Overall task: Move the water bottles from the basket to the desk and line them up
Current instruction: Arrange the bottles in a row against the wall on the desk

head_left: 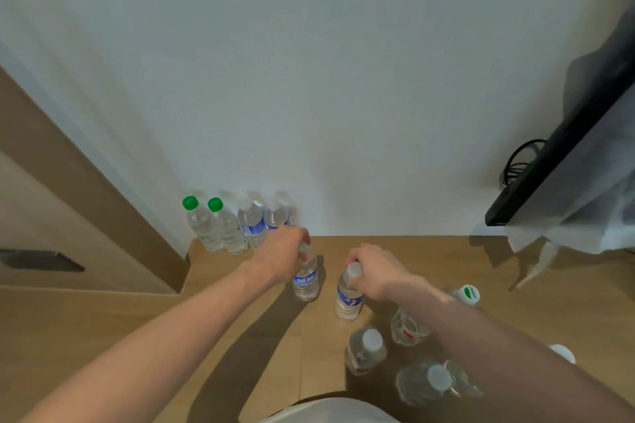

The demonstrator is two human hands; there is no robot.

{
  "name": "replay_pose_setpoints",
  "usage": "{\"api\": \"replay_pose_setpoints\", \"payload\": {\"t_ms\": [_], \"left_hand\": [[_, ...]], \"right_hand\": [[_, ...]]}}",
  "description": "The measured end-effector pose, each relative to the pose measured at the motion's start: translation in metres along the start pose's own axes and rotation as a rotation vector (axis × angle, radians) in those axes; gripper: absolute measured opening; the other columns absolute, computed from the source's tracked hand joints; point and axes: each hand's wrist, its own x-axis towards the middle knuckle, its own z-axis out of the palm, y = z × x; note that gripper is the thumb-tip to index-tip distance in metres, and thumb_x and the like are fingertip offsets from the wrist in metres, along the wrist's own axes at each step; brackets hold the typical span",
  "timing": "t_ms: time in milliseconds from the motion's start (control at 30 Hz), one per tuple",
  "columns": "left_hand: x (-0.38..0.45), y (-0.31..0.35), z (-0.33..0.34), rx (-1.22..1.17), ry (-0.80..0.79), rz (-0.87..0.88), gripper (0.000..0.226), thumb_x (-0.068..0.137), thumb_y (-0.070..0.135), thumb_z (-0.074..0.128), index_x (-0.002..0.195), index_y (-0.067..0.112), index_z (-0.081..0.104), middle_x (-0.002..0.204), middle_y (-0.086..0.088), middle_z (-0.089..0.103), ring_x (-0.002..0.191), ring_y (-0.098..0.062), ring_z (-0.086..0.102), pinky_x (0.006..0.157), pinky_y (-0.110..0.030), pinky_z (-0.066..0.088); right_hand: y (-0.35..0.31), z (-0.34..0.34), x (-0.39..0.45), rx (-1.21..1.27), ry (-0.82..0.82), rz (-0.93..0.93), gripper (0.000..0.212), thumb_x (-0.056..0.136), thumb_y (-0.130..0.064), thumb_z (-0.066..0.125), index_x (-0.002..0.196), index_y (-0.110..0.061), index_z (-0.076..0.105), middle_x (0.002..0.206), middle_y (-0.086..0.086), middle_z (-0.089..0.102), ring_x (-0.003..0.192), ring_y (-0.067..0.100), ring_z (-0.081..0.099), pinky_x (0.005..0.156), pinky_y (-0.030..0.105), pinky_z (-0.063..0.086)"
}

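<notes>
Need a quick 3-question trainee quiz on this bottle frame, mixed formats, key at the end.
1. True or false: the left hand grips a blue-label bottle by its top.
2. How many green-capped bottles stand by the wall?
3. The right hand holds: A) a second blue-label bottle B) a green cap C) nothing.

Key: 1 true; 2 two; 3 A.
</notes>
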Motion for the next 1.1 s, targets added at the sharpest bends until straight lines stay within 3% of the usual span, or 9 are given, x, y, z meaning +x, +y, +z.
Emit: {"api": "replay_pose_setpoints", "payload": {"t_ms": [100, 300, 633, 767, 933, 1100], "left_hand": [[0.024, -0.004, -0.005, 0.009, -0.002, 0.011, 0.033, 0.099, 0.016, 0.069, 0.132, 0.014, 0.066, 0.132, -0.009, 0.067, 0.118, -0.028, 0.064, 0.096, -0.036, 0.054], [0.071, -0.013, -0.012, 0.012, 0.007, -0.022, 0.034, 0.098, 0.015, 0.066, 0.132, 0.013, 0.065, 0.127, -0.010, 0.066, 0.115, -0.030, 0.063, 0.092, -0.036, 0.052], [0.118, -0.033, -0.003, -0.029, 0.031, -0.069, 0.033, 0.099, 0.015, 0.064, 0.132, 0.013, 0.068, 0.132, -0.012, 0.067, 0.120, -0.033, 0.063, 0.096, -0.037, 0.049], [0.127, -0.041, 0.001, -0.043, 0.048, -0.057, 0.037, 0.099, 0.013, 0.064, 0.137, 0.014, 0.066, 0.137, -0.011, 0.065, 0.124, -0.033, 0.062, 0.102, -0.037, 0.048], [0.128, -0.043, 0.008, -0.066, 0.095, -0.028, 0.040, 0.096, 0.005, 0.066, 0.135, 0.015, 0.066, 0.129, -0.006, 0.068, 0.115, -0.028, 0.066, 0.097, -0.034, 0.049], [0.130, -0.050, 0.011, -0.091, 0.113, -0.011, 0.038, 0.097, 0.010, 0.068, 0.134, 0.014, 0.066, 0.131, -0.007, 0.067, 0.115, -0.029, 0.065, 0.100, -0.036, 0.049]], "right_hand": [[0.004, -0.007, 0.010, 0.024, 0.003, 0.030, 0.032, 0.096, -0.026, 0.076, 0.125, -0.024, 0.065, 0.123, -0.005, 0.061, 0.109, 0.017, 0.060, 0.100, 0.034, 0.053], [0.009, -0.023, 0.034, 0.043, 0.006, 0.065, 0.019, 0.093, -0.027, 0.072, 0.110, -0.023, 0.065, 0.112, -0.002, 0.062, 0.102, 0.017, 0.062, 0.086, 0.031, 0.052], [0.007, -0.053, 0.076, 0.048, 0.066, 0.077, 0.017, 0.095, -0.020, 0.061, 0.111, -0.020, 0.068, 0.117, 0.001, 0.057, 0.105, 0.023, 0.061, 0.090, 0.038, 0.057], [0.004, -0.060, 0.097, 0.019, 0.085, 0.066, 0.018, 0.096, -0.020, 0.059, 0.111, -0.020, 0.069, 0.120, 0.002, 0.058, 0.107, 0.025, 0.061, 0.087, 0.035, 0.053], [-0.007, -0.061, 0.126, -0.004, 0.101, 0.032, 0.022, 0.098, -0.020, 0.058, 0.118, -0.018, 0.069, 0.125, 0.005, 0.057, 0.112, 0.028, 0.061, 0.094, 0.037, 0.053], [-0.018, -0.049, 0.150, 0.002, 0.145, 0.000, 0.021, 0.097, -0.020, 0.063, 0.117, -0.017, 0.069, 0.128, 0.005, 0.059, 0.112, 0.027, 0.063, 0.091, 0.031, 0.048]]}}
